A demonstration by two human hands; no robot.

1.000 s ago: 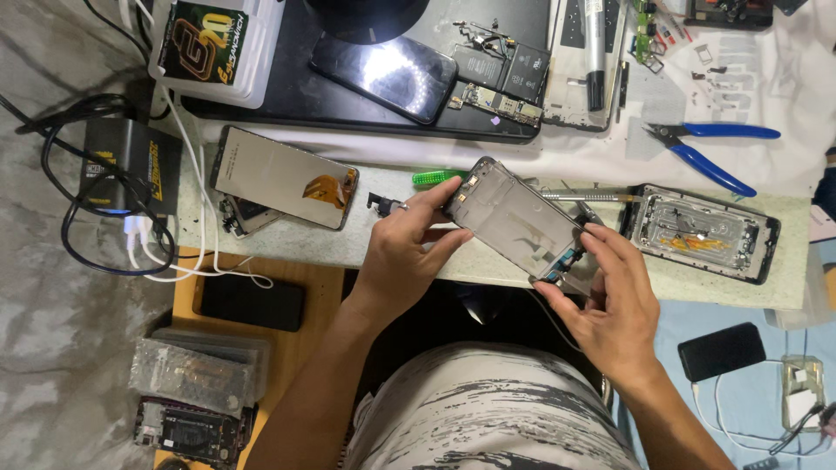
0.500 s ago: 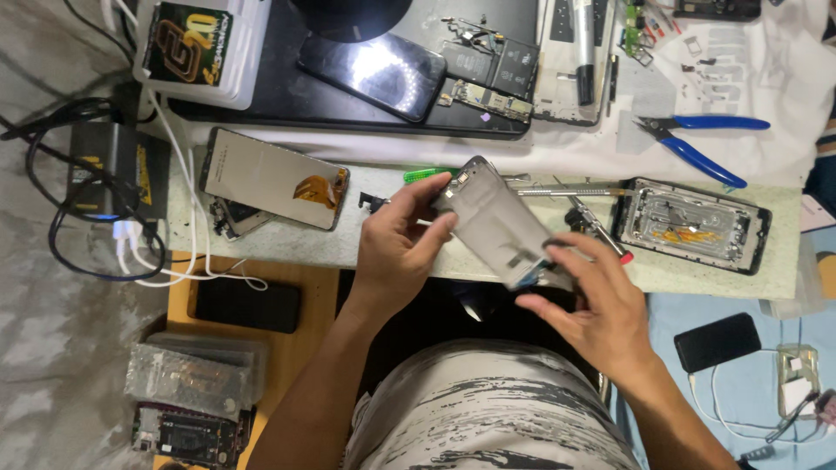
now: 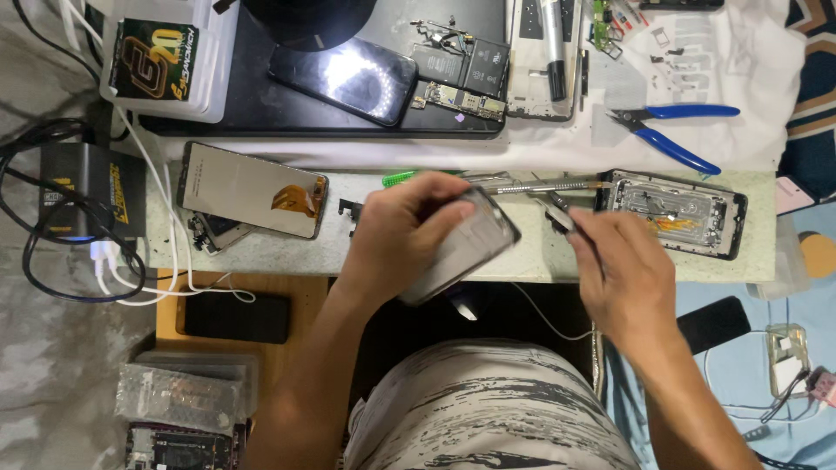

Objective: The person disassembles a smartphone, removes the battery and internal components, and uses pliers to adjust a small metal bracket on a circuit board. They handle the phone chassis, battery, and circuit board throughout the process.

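My left hand (image 3: pixel 396 235) grips a grey phone screen assembly (image 3: pixel 475 239) by its long edges and holds it tilted above the front edge of the pale work mat (image 3: pixel 261 254). My right hand (image 3: pixel 623 278) is off the screen, to its right, with its fingers closed around thin metal tweezers (image 3: pixel 558 210) lying on the mat. Just beyond the tweezers lies a slim metal tool (image 3: pixel 531 185). An opened phone chassis (image 3: pixel 675 211) with an orange flex inside lies to the right of my right hand.
A detached display with an orange flex (image 3: pixel 248 190) lies at the mat's left. Blue pliers (image 3: pixel 670 130), a black phone (image 3: pixel 348 77) and circuit boards (image 3: pixel 457 74) lie farther back. A black charger box (image 3: pixel 83 200) with cables sits left; another black phone (image 3: pixel 235 316) rests on wood.
My right hand has let go of the screen's lower end and moved right onto the tweezers. My left hand has turned the screen to a flatter angle and holds it alone.
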